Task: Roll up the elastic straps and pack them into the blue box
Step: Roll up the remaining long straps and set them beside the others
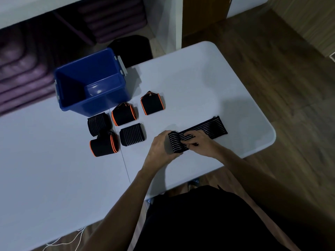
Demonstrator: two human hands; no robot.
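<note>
The strap (pixel 203 130) lies on the bench (pixel 181 84), long axis running right and slightly far from its rolled end. The left hand (pixel 160 144) grips the roll (pixel 175 142); the right hand (pixel 196 140) pinches it, nearer the flat tail. The box (pixel 94 105) sits far left, empty.

Dim, bluish, underexposed frame. White table (pixel 181 73) is the brightest area; soft shadows fall toward 1 o'clock from the blue box (pixel 90 78). Small glare spot on box floor. Edges bend from wide-angle distortion; corners at 10 and 5 o'clock murky, soft.
</note>
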